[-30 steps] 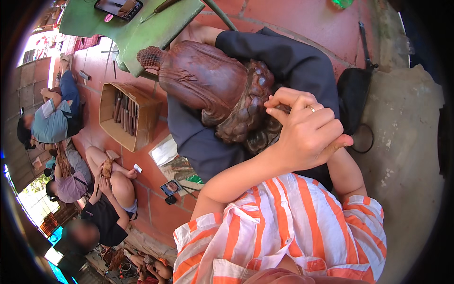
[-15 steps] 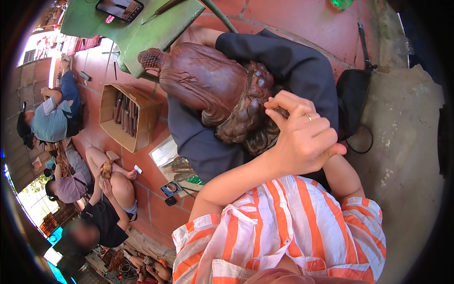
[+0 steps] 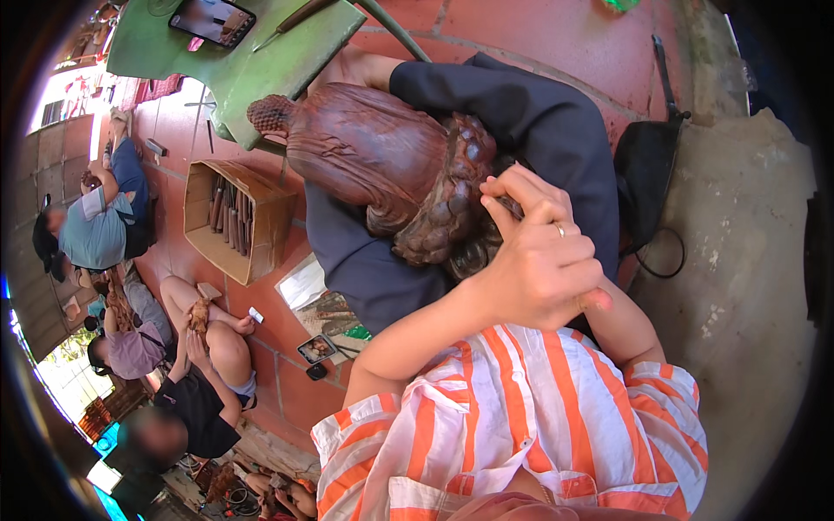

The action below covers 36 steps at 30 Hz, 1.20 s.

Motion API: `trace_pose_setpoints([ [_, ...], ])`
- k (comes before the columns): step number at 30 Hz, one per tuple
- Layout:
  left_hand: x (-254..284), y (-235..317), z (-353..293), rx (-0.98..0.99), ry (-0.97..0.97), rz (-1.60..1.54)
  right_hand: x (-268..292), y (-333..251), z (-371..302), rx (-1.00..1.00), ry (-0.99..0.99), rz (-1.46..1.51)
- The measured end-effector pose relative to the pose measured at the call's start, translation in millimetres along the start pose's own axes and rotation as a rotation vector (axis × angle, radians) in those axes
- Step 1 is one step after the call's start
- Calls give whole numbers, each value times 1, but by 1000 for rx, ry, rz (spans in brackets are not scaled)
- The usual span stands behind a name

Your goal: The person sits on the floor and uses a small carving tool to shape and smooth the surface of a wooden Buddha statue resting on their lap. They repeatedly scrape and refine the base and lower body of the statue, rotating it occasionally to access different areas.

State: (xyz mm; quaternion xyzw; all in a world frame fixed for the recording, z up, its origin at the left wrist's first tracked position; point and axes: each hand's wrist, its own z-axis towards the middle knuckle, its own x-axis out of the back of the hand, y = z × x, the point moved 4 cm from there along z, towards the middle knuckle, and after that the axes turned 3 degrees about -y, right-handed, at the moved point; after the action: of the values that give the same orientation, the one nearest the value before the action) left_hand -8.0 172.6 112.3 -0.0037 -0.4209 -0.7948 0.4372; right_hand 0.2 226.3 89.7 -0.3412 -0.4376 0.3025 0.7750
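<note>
A dark reddish-brown carved wooden statue (image 3: 373,143) lies across my lap, its knobbly-haired head to the left and its petalled base toward my hands. My left hand (image 3: 543,247), with a ring on one finger, is closed in a pinch right beside the base. Whatever sits between its thumb and forefinger is too small and dark to make out. Coming from the right sleeve, my right forearm (image 3: 632,330) passes behind the left hand. Most of the right hand is hidden there, so its grip does not show.
A green table or stool (image 3: 217,78) at upper left bears a phone (image 3: 213,19) and a pointed tool (image 3: 300,17). A box of wooden-handled tools (image 3: 239,221) stands on the tiled floor, near a small device (image 3: 316,348). A black bag (image 3: 647,182) lies right. Several people sit at left.
The view has shifted slightly, moving the statue and my hands a little left in the picture. My left hand keeps its pinch beside the base.
</note>
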Motion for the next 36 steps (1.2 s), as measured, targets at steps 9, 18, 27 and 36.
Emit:
trace_pose_setpoints([
  [9, -2, -4, 0, 12, 15, 47, 10, 15, -5, -156, -185, 409],
  [18, -5, -3, -1, 30, 40, 94, 9, 19, 0, -97, -314, 249],
  [27, 3, -15, 16, 101, 221, 102, 6, 29, 19, -153, -579, 368],
  [36, 10, -17, 24, 100, 361, 105, -1, 34, 21, -97, -570, 304],
])
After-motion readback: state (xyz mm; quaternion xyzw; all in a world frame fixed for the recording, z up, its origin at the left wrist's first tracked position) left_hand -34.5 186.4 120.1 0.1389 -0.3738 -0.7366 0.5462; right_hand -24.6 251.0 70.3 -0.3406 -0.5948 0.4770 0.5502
